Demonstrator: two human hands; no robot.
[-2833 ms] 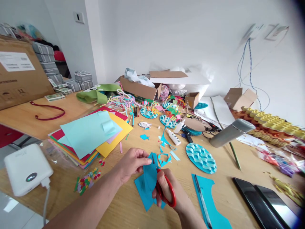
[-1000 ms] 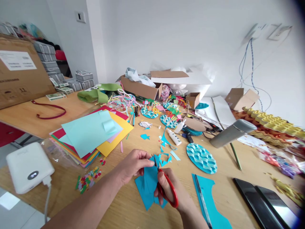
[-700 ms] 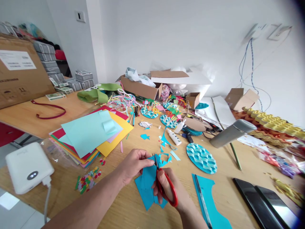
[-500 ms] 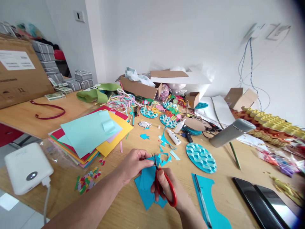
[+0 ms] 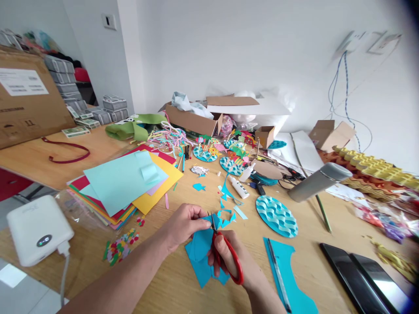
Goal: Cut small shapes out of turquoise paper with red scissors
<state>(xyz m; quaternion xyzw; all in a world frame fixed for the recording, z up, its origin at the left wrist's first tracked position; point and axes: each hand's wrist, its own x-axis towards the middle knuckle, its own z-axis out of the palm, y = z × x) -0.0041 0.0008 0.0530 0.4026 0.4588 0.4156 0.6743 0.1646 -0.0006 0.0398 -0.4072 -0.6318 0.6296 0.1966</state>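
Observation:
Between thumb and fingers, my left hand [image 5: 188,222] pinches a piece of blue paper [image 5: 202,242] near its top edge. My right hand [image 5: 231,257] is closed around the red handles of a pair of scissors [image 5: 238,267]. The scissor blades lie across the blue paper, right beside my left fingertips. Under the hands, more blue paper [image 5: 200,274] rests on the table. Small blue paper scraps [image 5: 226,220] lie just beyond the blades, and a blue fish cutout [image 5: 198,187] is farther back.
Coloured paper sheets [image 5: 121,183] are stacked on the left, near a white power bank [image 5: 39,231]. A wavy-patterned oval [image 5: 276,216], a glue bottle [image 5: 239,187], a grey flask [image 5: 319,181], blue paper with a pen [image 5: 278,274] and black phones [image 5: 356,279] sit to the right.
The blue paper in my left hand has shifted slightly and shows a curved edge below the blades. The scissor blades appear a little more closed. Both hands stay nearly in place.

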